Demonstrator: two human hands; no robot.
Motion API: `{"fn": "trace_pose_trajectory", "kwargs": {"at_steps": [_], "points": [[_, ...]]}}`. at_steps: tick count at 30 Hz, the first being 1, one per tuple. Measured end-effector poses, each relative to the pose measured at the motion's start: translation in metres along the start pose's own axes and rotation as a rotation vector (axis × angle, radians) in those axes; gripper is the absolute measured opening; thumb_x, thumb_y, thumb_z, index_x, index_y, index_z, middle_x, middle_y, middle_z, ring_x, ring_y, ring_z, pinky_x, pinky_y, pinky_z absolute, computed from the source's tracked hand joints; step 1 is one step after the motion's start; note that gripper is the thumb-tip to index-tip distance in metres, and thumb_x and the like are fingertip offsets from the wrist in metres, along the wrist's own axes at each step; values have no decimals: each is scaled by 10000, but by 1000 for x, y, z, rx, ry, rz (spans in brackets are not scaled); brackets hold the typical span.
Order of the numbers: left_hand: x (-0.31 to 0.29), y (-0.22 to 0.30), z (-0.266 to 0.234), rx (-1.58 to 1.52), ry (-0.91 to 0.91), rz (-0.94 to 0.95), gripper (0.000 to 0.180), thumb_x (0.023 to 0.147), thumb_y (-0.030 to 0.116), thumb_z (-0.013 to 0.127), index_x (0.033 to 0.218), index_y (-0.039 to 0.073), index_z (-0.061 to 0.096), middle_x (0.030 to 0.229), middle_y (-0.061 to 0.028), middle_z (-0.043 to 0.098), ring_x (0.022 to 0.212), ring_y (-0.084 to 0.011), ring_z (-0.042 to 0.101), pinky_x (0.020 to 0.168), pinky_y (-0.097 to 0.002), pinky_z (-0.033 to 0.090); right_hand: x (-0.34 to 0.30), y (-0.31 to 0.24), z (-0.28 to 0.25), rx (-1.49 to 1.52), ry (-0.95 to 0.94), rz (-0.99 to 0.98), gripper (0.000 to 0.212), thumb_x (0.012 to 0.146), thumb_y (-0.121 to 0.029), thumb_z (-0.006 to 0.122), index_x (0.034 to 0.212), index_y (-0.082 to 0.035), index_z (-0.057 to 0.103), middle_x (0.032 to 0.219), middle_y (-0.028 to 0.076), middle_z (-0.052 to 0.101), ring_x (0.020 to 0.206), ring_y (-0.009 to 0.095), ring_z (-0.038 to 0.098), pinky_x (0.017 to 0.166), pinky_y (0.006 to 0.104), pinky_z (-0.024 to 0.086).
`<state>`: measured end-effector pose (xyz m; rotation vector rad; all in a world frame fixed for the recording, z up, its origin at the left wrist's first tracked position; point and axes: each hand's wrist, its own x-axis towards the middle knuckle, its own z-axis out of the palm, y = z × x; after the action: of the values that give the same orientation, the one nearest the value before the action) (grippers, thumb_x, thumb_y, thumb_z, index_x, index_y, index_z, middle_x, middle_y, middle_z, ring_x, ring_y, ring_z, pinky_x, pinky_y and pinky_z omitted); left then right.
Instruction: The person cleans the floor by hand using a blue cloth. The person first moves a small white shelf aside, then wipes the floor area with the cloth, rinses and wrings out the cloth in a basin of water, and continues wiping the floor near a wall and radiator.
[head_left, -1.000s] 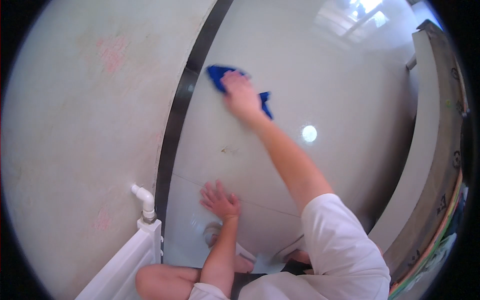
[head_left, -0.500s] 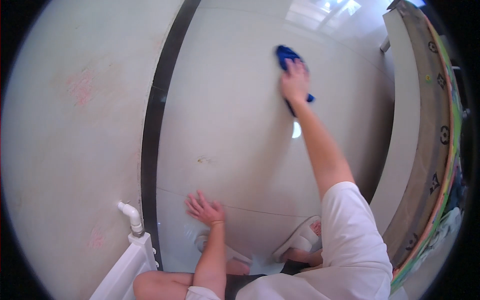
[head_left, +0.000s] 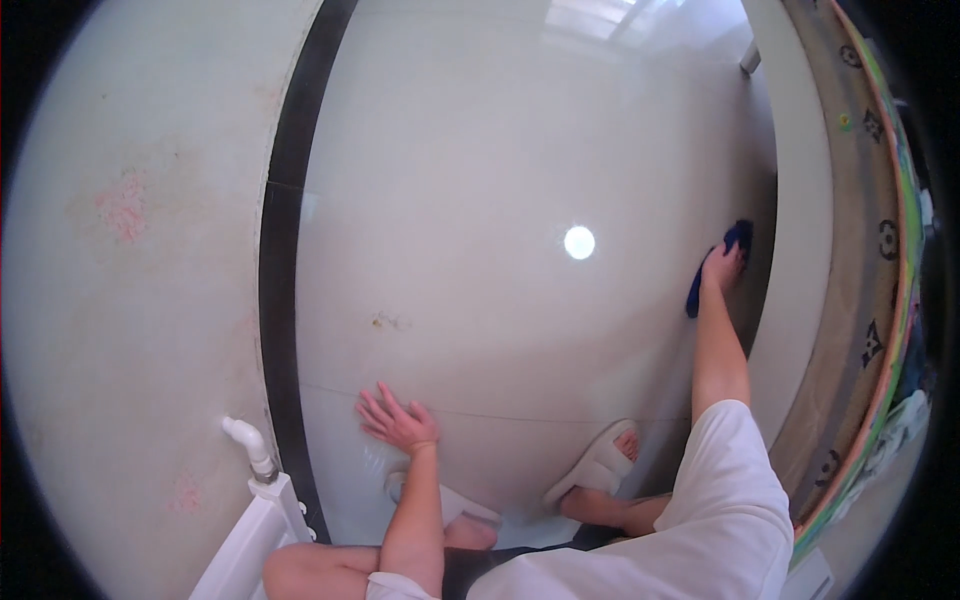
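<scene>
On the pale, glossy tiled floor (head_left: 480,170), my left hand (head_left: 400,422) rests with its fingers spread and holds nothing. A small brownish smudge (head_left: 385,322) lies on the tile a little beyond its fingertips. My right hand (head_left: 724,268) is stretched out to the right and grips a dark blue cloth (head_left: 738,238) against the floor. Part of the cloth sticks out ahead of the fingers and another part trails on the left of the hand. The hand is close to the shadowed gap under the bed-like furniture; its fingertips are partly hidden.
Low furniture with a pale side panel (head_left: 805,200) and a patterned brown cover (head_left: 850,300) runs along the right. A dark skirting strip (head_left: 283,250) borders the stained wall (head_left: 150,300) at left. A white radiator (head_left: 240,540) with a pipe (head_left: 250,445) stands lower left. My sandalled feet (head_left: 595,470) are near.
My right hand has swept the blue cloth from the far middle of the floor toward me and right, up to the furniture's edge. My left hand stays planted. The view has shifted slightly.
</scene>
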<state>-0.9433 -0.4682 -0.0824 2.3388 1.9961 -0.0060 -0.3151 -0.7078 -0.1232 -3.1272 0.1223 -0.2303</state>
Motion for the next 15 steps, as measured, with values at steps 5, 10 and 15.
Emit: {"fn": "trace_pose_trajectory", "kwargs": {"at_steps": [5, 10, 15], "points": [[0, -1, 0, -5, 0, -14, 747, 850, 350, 542, 1552, 149, 386, 1653, -163, 227, 1524, -426, 149, 1185, -670, 95, -52, -98, -21, 337, 36, -462, 500, 964, -298, 557, 1444, -161, 536, 1541, 147, 457, 1417, 376, 413, 1178, 497, 303], [2, -9, 1, -9, 1, -40, 730, 841, 353, 543, 1536, 167, 419, 1641, -165, 260, 1521, -437, 170, 1182, -684, 107, -173, -213, -54, 418, -41, -878, 539, 905, -242, 602, 1437, -170, 549, 1531, 124, 478, 1437, 344, 404, 1206, 511, 266], [2, -6, 9, -18, 3, -37, 757, 839, 362, 554, 1549, 156, 392, 1643, -163, 257, 1529, -417, 163, 1195, -660, 98, -296, -305, -92, 634, -251, -1328, 513, 881, -220, 615, 1391, -165, 588, 1518, 94, 498, 1437, 295, 414, 1211, 490, 279]]}}
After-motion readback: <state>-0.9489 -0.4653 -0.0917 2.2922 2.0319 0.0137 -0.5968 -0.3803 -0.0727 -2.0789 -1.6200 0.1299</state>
